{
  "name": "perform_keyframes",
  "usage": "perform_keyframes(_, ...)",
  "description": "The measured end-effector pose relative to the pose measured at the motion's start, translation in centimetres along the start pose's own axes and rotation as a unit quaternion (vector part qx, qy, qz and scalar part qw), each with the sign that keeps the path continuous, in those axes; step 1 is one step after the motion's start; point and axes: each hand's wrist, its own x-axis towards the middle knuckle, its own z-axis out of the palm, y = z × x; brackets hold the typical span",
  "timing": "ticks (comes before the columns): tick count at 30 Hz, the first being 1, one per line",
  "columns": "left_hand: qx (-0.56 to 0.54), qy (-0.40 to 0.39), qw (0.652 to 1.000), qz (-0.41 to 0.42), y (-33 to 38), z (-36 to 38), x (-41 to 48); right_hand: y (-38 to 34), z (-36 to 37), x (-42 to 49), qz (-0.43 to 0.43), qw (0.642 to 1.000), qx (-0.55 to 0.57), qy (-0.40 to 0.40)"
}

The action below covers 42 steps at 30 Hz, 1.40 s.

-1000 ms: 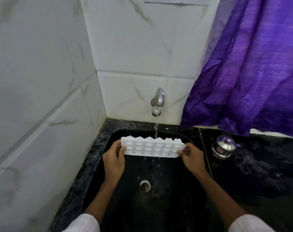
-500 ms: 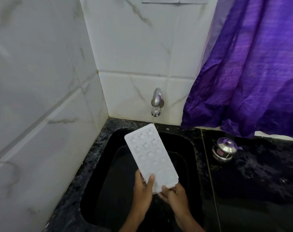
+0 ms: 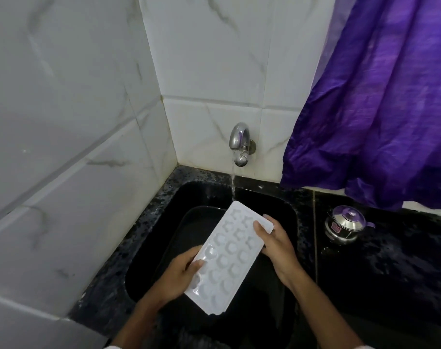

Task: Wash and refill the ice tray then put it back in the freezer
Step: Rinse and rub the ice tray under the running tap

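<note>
The white ice tray (image 3: 230,258) is held over the black sink (image 3: 161,222), tilted lengthwise with its cells facing up and its far end near the water stream. My left hand (image 3: 181,275) grips the tray's left long edge near the lower end. My right hand (image 3: 277,244) grips the upper right corner, thumb on top. A thin stream of water falls from the steel tap (image 3: 240,144) and lands at the tray's far end.
White marble-look tiles close in on the left and behind. A purple curtain (image 3: 380,102) hangs at the right over the black counter (image 3: 390,273). A small lidded steel pot (image 3: 345,224) stands on the counter beside the sink.
The tray was turned from crosswise under the tap to lengthwise, then flipped cells-up. My hands shifted from its bottom end to its left edge and upper right corner.
</note>
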Motion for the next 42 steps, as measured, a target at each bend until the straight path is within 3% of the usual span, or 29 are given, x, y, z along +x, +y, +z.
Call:
perform_keyframes(2, -0.011, 0.012, 1.0, -0.022, 0.6, -0.5, -0.1, -0.1, 0.2, 0.5, 0.009, 1.0, 0.014, 0.019)
perform_keyframes(4, -0.052, 0.102, 0.993, -0.037, 1.0, -0.7, -0.5, 0.2, 0.4, 0.8, 0.017, 0.997, 0.041, 0.055)
perform_keyframes(7, -0.237, 0.247, 0.935, -0.09, 0.9, -0.2, -0.8, 1.0, 1.0, 0.8, 0.034, 0.987, 0.122, 0.104)
perform_keyframes(9, -0.319, 0.248, 0.908, -0.11, 1.3, 0.6, -0.8, 1.7, 1.7, 1.0, 0.05, 0.977, 0.155, 0.136)
perform_keyframes(13, -0.346, 0.214, 0.906, -0.119, 2.0, 1.4, 0.5, 2.3, 3.1, 1.8, 0.061, 0.962, 0.172, 0.201)
perform_keyframes(19, -0.315, 0.235, 0.914, -0.099, 1.9, -1.9, 3.3, 1.6, 4.3, 2.5, 0.066, 0.976, 0.139, 0.151)
perform_keyframes(22, -0.306, 0.224, 0.92, -0.099, 1.4, -4.1, 4.5, 1.0, 4.6, 3.1, 0.041, 0.985, 0.048, 0.159)
perform_keyframes(25, -0.287, 0.209, 0.93, -0.096, 0.9, -6.0, 5.9, 0.0, 4.9, 4.2, -0.031, 0.978, -0.127, 0.164)
perform_keyframes(28, -0.268, 0.195, 0.94, -0.083, 0.8, -7.3, 7.5, -1.0, 5.2, 5.6, -0.122, 0.94, -0.299, 0.107)
perform_keyframes(30, -0.265, 0.188, 0.942, -0.086, 0.9, -7.7, 8.3, -1.7, 5.5, 6.3, -0.137, 0.909, -0.388, 0.064)
perform_keyframes(38, -0.231, 0.195, 0.95, -0.074, 1.5, -8.7, 11.4, -3.5, 5.5, 10.1, -0.084, 0.84, -0.534, 0.041)
perform_keyframes(42, -0.211, 0.213, 0.952, -0.063, 1.5, -9.1, 11.2, -4.3, 5.4, 10.7, -0.091, 0.823, -0.56, 0.034)
